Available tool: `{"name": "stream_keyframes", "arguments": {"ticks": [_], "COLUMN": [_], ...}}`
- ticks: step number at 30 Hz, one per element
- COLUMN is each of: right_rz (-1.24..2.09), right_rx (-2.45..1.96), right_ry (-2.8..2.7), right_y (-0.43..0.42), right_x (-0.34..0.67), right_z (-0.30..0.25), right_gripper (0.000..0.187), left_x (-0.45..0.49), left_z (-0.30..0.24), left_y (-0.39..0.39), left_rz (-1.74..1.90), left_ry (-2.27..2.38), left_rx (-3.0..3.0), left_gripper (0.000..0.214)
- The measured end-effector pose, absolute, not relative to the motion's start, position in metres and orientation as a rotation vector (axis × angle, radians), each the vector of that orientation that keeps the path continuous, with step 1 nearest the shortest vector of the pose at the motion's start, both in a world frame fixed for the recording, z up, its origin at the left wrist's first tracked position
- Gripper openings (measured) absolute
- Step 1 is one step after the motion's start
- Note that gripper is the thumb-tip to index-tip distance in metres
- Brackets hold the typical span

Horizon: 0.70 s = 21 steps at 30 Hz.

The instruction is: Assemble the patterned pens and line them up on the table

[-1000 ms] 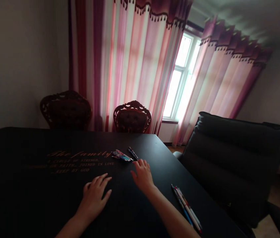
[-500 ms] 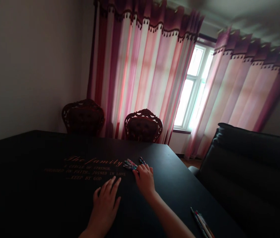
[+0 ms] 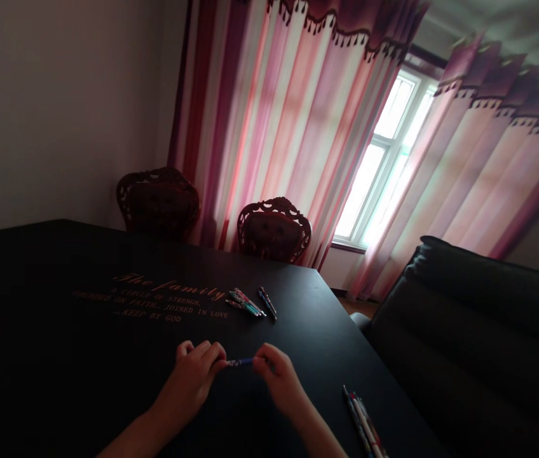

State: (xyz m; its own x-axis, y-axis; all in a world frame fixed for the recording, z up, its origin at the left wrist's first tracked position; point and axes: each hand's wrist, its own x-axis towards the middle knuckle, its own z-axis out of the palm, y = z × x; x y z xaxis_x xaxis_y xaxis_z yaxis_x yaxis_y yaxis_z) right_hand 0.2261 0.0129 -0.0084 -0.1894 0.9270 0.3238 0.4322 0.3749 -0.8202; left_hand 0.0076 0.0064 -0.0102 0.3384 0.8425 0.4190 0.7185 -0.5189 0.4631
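Pinching 9 o'clock end of slim pen (image 3: 241, 362) with left hand (image 3: 194, 374), pinching 3 o'clock end with right hand (image 3: 281, 381). Curling fingers on each side, hiding pen's ends, showing only blue-and-patterned middle. Holding it nearly crosswise over black table (image 3: 231, 420); unable to tell contact with tabletop.

Counting from held pen: seeing fanned pen bundle (image 3: 248, 303) lying at 12 o'clock, near gold lettering (image 3: 169, 300) at 10. Spotting dark pens (image 3: 268, 304) just beside bundle, at 1. Spotting side-by-side pens (image 3: 366, 425) at 4, near table's edge, running off bottom of view. Facing carved chair (image 3: 157, 207) at 11, second carved chair (image 3: 274, 234) between 12 and 1, black armchair (image 3: 479, 337) at 3.
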Motion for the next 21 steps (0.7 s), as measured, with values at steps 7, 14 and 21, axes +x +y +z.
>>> {"name": "stream_keyframes", "arguments": {"ticks": [7,14,21], "right_rz": [0.816,0.892,0.885], "right_rx": [-1.290,-1.237,-1.219], "right_ry": [-1.751,-1.684,-1.698], "right_y": [0.0133,0.0153,0.0142], "right_x": [0.2325,0.2350,0.2348], "right_z": [-0.0095,-0.0100,-0.0097], "right_gripper": [0.040,0.022,0.020], "left_x": [0.0027,0.0051,0.0054], "left_z": [-0.0121,-0.0116,-0.0114], "left_y": [0.0090,0.0086,0.0075], "left_rz": [0.927,0.894,0.885], "left_ry": [1.427,1.406,1.415], "left_rx": [2.382,2.414,2.429], "left_gripper": [0.018,0.017,0.016]}}
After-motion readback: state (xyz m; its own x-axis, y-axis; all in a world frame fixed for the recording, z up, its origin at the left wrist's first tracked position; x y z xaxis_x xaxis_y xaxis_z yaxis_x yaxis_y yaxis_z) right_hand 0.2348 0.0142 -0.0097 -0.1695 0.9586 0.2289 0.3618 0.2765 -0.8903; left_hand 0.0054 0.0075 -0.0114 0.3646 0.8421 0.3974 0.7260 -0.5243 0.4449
